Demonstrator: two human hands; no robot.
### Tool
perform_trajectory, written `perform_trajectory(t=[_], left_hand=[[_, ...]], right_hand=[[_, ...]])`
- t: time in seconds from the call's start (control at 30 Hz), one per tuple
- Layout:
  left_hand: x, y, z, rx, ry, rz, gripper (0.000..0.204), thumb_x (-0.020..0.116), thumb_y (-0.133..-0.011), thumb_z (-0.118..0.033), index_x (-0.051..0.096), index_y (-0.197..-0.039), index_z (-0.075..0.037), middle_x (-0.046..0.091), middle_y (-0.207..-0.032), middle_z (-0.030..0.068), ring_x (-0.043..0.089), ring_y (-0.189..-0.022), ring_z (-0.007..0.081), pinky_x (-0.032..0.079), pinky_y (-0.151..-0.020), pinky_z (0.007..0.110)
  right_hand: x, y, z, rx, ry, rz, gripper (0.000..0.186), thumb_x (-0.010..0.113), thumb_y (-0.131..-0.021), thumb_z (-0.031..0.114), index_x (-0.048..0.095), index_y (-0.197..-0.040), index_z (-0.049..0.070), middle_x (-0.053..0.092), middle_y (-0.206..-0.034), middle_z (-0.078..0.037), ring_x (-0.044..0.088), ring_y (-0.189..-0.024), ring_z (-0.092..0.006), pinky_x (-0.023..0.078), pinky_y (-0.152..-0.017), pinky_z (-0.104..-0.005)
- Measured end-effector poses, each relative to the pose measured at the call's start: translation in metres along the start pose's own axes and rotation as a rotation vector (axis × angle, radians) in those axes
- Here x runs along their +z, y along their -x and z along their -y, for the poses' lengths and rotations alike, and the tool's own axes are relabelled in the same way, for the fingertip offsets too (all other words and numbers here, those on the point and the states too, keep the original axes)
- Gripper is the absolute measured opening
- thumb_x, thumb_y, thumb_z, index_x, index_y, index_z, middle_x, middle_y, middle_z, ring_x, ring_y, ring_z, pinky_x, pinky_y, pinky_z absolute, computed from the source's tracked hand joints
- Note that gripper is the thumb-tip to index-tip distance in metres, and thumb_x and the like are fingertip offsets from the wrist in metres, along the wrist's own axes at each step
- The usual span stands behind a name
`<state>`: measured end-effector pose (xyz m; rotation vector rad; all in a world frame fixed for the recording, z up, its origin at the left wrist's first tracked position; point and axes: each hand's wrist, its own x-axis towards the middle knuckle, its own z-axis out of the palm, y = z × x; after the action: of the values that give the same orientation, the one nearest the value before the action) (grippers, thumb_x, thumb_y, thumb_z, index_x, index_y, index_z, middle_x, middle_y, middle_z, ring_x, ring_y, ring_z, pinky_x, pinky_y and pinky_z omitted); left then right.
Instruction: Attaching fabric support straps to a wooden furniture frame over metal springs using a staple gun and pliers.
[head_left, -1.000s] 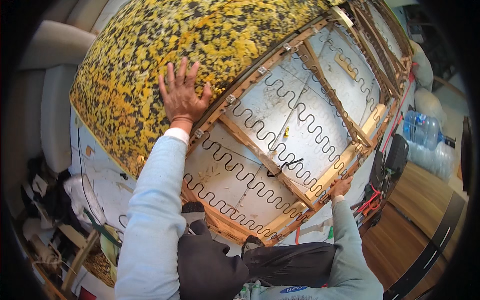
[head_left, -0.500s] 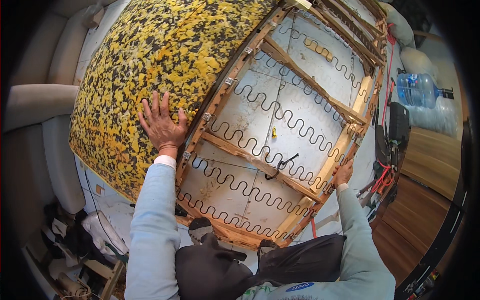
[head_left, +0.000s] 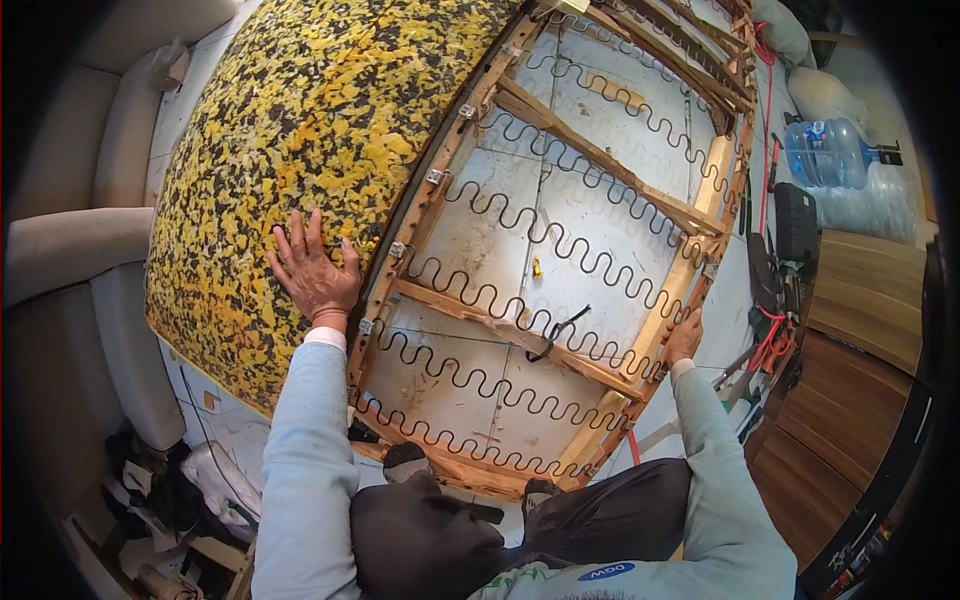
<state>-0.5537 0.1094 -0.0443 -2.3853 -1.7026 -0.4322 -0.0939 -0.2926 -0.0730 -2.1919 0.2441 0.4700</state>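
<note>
My left hand [head_left: 318, 272] lies flat with its fingers spread on a thick slab of yellow and black speckled foam [head_left: 290, 130]. The foam stands along the left side of a wooden seat frame [head_left: 715, 180], and this hand rests near its inner edge. On the frame's right side my right hand [head_left: 683, 335] is curled round the outer wooden rail, its fingertips partly hidden. Wavy black zigzag springs [head_left: 500, 395] stretch across the frame between the rails, held by small metal clips [head_left: 397, 250] on the left rail. A wooden crossbar [head_left: 520, 335] runs beneath several springs.
A black strap [head_left: 557, 335] hangs at the crossbar, and a small yellow scrap [head_left: 537, 268] lies on the tiled floor. To the right are a large blue water bottle [head_left: 828, 153], red cable [head_left: 768, 345] and a wooden cabinet [head_left: 850, 350]. Beige sofa parts [head_left: 75, 250] stand left.
The whole view has tilted slightly, so the foam sits lower on the left and the bottle higher on the right. Both hands keep their places on foam and rail.
</note>
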Motion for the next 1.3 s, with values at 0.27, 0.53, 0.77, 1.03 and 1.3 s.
perform_trajectory(t=[0.27,0.53,0.77,1.03,1.3], left_hand=[[-0.0005,0.0001,0.0008,-0.01,-0.022,0.07,0.063,0.051,-0.089,-0.045,0.035,-0.149,-0.03,0.029,-0.158,-0.0014,0.023,-0.147,0.031,0.014,-0.12,0.053],[0.0036,0.0014,0.0057,-0.021,0.019,0.062,0.061,0.049,-0.09,-0.045,0.038,-0.148,-0.028,0.03,-0.158,-0.0006,0.022,-0.147,0.0312,0.012,-0.12,0.052],[0.0055,0.0027,0.0083,-0.027,0.051,0.031,0.061,0.05,-0.09,-0.047,0.039,-0.147,-0.03,0.03,-0.158,-0.0006,0.023,-0.146,0.0318,0.012,-0.12,0.052],[0.0052,0.0011,0.0037,0.007,0.039,0.005,0.06,0.05,-0.09,-0.045,0.039,-0.147,-0.029,0.033,-0.156,0.0001,0.025,-0.146,0.0323,0.014,-0.119,0.053],[0.0069,0.0036,0.0013,0.012,0.039,-0.001,0.058,0.051,-0.09,-0.044,0.041,-0.145,-0.028,0.034,-0.156,0.0012,0.027,-0.145,0.0337,0.015,-0.118,0.054]], right_hand=[[0.0007,0.0029,0.0029,-0.033,0.083,-0.014,0.054,0.029,-0.101,0.054,0.055,-0.102,0.007,0.055,-0.064,-0.007,0.051,-0.045,-0.0152,0.044,-0.041,-0.0301],[0.0028,-0.0002,-0.0013,-0.048,0.1,-0.011,0.051,0.028,-0.102,0.052,0.052,-0.094,0.007,0.054,-0.063,-0.007,0.05,-0.044,-0.0159,0.044,-0.041,-0.0306],[0.0025,-0.0038,-0.0069,-0.039,0.089,-0.023,0.051,0.027,-0.102,0.052,0.051,-0.097,0.007,0.054,-0.063,-0.007,0.05,-0.044,-0.0163,0.044,-0.041,-0.0311],[0.0025,-0.0023,-0.0039,-0.014,0.088,-0.041,0.052,0.028,-0.102,0.052,0.055,-0.1,0.007,0.054,-0.063,-0.007,0.05,-0.044,-0.0162,0.044,-0.041,-0.031],[0.0007,-0.0023,-0.003,-0.021,0.046,-0.038,0.05,0.029,-0.102,0.051,0.056,-0.099,0.009,0.053,-0.063,-0.005,0.049,-0.044,-0.0147,0.043,-0.042,-0.0303]])
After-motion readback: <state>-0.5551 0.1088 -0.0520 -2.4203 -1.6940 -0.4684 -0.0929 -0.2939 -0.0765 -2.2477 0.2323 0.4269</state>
